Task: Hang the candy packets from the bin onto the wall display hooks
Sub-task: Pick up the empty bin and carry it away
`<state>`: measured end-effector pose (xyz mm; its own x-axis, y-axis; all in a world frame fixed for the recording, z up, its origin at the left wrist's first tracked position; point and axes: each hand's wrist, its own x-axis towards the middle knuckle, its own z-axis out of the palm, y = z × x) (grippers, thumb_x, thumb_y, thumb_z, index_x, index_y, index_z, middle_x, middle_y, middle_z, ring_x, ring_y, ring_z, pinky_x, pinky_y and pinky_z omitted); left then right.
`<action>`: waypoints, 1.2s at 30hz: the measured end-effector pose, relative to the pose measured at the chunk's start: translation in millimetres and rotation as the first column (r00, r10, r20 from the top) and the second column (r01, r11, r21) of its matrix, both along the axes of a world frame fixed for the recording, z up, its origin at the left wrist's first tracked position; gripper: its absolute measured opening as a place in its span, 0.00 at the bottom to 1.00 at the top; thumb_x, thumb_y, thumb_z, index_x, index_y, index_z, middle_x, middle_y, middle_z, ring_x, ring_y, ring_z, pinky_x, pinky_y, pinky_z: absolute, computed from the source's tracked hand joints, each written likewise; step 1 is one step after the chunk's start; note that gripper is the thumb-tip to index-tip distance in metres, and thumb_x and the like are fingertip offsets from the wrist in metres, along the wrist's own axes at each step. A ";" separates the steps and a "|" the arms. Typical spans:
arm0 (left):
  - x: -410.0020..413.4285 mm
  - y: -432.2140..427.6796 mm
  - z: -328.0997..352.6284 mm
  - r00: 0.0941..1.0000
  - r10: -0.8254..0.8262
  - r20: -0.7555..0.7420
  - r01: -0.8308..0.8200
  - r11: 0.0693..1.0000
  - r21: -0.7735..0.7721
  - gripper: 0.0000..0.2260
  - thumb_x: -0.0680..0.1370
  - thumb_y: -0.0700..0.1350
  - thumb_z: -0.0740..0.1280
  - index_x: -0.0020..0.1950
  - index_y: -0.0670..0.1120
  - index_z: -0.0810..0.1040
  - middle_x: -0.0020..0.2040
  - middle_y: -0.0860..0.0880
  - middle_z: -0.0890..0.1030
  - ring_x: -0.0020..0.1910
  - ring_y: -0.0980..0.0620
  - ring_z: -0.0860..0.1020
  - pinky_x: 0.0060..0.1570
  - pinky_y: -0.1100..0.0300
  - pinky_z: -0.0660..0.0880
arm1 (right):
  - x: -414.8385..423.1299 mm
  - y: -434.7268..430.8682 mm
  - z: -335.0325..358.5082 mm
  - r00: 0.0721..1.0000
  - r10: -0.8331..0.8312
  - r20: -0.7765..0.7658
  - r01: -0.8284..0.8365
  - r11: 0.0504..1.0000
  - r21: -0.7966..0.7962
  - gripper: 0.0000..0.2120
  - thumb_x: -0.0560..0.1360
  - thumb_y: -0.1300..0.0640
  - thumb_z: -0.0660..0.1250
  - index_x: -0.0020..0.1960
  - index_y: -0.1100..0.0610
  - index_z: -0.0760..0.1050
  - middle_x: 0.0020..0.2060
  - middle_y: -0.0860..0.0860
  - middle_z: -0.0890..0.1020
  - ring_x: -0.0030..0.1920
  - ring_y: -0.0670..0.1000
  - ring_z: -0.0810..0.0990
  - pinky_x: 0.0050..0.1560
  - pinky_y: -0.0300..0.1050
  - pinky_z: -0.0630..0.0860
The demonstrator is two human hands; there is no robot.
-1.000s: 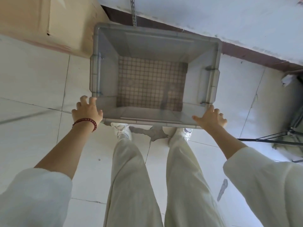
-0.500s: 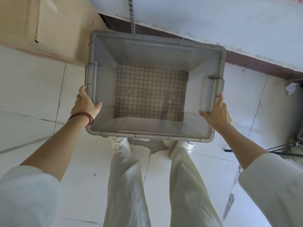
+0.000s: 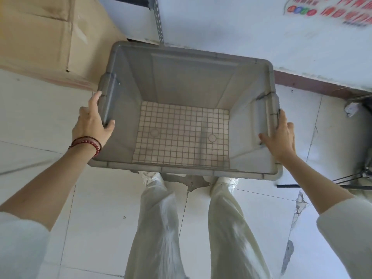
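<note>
While left hand (image 3: pixel 91 124) and right hand (image 3: pixel 280 136) grip the bin (image 3: pixel 191 77), cracked tile floor (image 3: pixel 40 117) below.

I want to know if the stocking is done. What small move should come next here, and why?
Probably lower the bin and set it aside. Nothing lies on its grid bottom, and the left hand and right hand each grip a side rim, so it seems ready to be put down.
</note>
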<state>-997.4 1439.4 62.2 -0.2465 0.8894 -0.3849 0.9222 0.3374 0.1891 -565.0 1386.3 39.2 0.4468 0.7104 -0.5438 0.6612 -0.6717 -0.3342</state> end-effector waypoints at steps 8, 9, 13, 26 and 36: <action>12.6 -26.7 122.7 1.000 0.024 0.002 -0.024 0.995 0.093 0.30 0.76 0.47 0.67 0.73 0.56 0.57 0.55 0.36 0.72 0.47 0.34 0.76 0.43 0.44 0.73 | 14.8 -35.3 110.7 0.998 0.044 -0.048 -0.038 0.993 0.113 0.40 0.75 0.60 0.67 0.77 0.49 0.47 0.58 0.60 0.67 0.45 0.53 0.68 0.47 0.43 0.67; 16.6 -33.3 138.4 1.000 0.023 0.008 -0.024 0.994 0.103 0.30 0.75 0.47 0.67 0.73 0.56 0.57 0.55 0.36 0.72 0.46 0.35 0.76 0.42 0.45 0.73 | 17.1 -44.5 128.4 0.998 0.040 -0.043 -0.034 0.991 0.129 0.40 0.74 0.60 0.67 0.77 0.49 0.47 0.57 0.59 0.67 0.45 0.53 0.68 0.47 0.43 0.67; 25.9 -54.0 188.9 0.997 -0.073 0.022 0.070 0.991 0.110 0.31 0.75 0.46 0.68 0.74 0.54 0.55 0.57 0.36 0.73 0.43 0.37 0.75 0.37 0.48 0.72 | 26.5 -85.7 201.6 0.999 -0.036 -0.020 0.040 0.971 0.237 0.40 0.74 0.57 0.68 0.77 0.48 0.49 0.51 0.54 0.65 0.44 0.52 0.68 0.48 0.39 0.64; 151.2 -18.9 291.8 0.651 -0.741 0.166 0.710 0.672 0.213 0.31 0.74 0.46 0.69 0.73 0.54 0.57 0.59 0.36 0.73 0.54 0.33 0.75 0.49 0.45 0.72 | -6.8 -313.8 338.4 0.655 -0.754 0.059 0.639 0.593 0.490 0.36 0.71 0.57 0.71 0.74 0.45 0.59 0.49 0.53 0.65 0.49 0.50 0.67 0.57 0.37 0.62; 301.2 -103.6 342.6 0.114 -0.977 0.177 0.923 0.171 0.344 0.29 0.74 0.48 0.69 0.71 0.51 0.60 0.62 0.38 0.73 0.56 0.34 0.74 0.52 0.44 0.73 | -84.4 -507.1 372.7 0.188 -0.982 -0.010 0.857 0.159 0.490 0.36 0.71 0.55 0.72 0.74 0.47 0.59 0.53 0.59 0.71 0.57 0.59 0.72 0.63 0.47 0.65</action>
